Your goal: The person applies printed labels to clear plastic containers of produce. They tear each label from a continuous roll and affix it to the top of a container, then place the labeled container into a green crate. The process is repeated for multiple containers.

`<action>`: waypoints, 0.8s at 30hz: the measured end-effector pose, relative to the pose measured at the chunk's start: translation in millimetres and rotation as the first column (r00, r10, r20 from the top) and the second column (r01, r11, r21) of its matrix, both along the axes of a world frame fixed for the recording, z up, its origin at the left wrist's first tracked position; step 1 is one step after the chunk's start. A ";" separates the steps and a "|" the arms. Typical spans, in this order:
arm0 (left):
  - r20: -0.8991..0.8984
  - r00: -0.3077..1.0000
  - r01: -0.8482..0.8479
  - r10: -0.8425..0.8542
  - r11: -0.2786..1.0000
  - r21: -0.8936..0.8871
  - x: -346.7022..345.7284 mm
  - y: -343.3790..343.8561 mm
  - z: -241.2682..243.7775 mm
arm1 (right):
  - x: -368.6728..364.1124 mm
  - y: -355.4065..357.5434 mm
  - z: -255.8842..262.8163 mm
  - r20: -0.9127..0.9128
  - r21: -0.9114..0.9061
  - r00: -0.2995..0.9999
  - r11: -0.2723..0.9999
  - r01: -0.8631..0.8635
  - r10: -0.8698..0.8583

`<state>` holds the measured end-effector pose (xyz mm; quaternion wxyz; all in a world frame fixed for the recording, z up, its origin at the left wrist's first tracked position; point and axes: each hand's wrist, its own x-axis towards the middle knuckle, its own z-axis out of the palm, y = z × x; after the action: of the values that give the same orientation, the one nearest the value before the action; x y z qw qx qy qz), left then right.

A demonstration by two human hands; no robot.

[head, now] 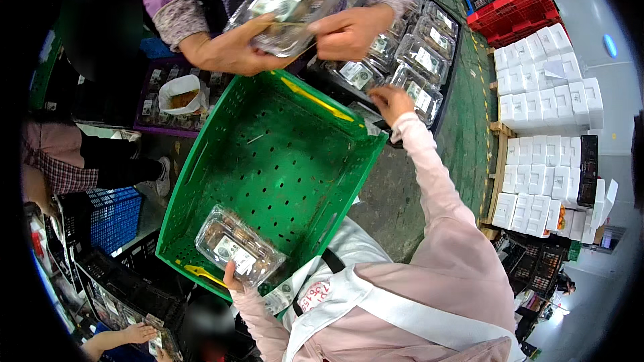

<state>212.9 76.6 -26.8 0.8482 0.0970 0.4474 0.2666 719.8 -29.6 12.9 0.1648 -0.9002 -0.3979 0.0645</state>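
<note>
My left hand [234,279] grips the near end of a labelled clear plastic clamshell box [236,249], which lies at the near left corner of a green plastic crate [271,176]. Brownish food shows through its lid. My right hand [391,102] is beyond the crate's far right corner, beside labelled clamshell boxes [416,91] packed in a black crate. Its fingers are bent and somewhat blurred; whether they touch a box is unclear. Across the green crate, a co-worker's hands [292,42] hold another clamshell box [292,5] and a thin band.
A purple crate [166,129] of boxes with a white tub [182,94] stands at the left. Blue and black crates [115,216] and more people are further left. White foam boxes [546,90] and red pallets [515,12] are stacked at the right.
</note>
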 end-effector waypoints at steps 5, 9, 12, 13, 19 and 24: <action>-0.053 0.998 0.044 -0.043 0.999 0.012 1.4 -0.4 -4.3 | 84.1 25.5 -67.9 0.286 -0.179 0.923 0.961 -0.212 0.257; -0.094 0.996 0.007 -0.004 0.999 0.038 7.2 -3.5 -3.1 | 102.7 48.0 -102.0 0.339 -0.330 0.757 0.824 -0.459 0.558; -0.093 0.996 -0.004 0.010 0.998 0.066 15.4 -5.2 -2.8 | 107.9 57.1 -116.8 0.336 -0.353 0.704 0.777 -0.521 0.625; -0.095 0.995 -0.017 0.023 0.998 0.065 20.3 -6.2 -0.3 | 112.1 59.5 -119.9 0.331 -0.378 0.685 0.756 -0.534 0.649; -0.124 0.992 -0.021 0.027 0.998 0.055 19.4 -11.8 -1.8 | 141.0 62.3 -101.6 0.286 -0.540 0.575 0.625 -0.564 0.767; -0.102 0.993 -0.064 0.067 0.997 0.031 41.7 -12.7 17.5 | 167.7 62.3 -107.9 0.317 -0.502 0.684 0.728 -0.467 0.657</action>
<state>254.6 63.9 -9.4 0.8135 0.1075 0.4895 0.2950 887.4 32.7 -95.0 -0.1450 -0.7302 -0.6668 -0.0333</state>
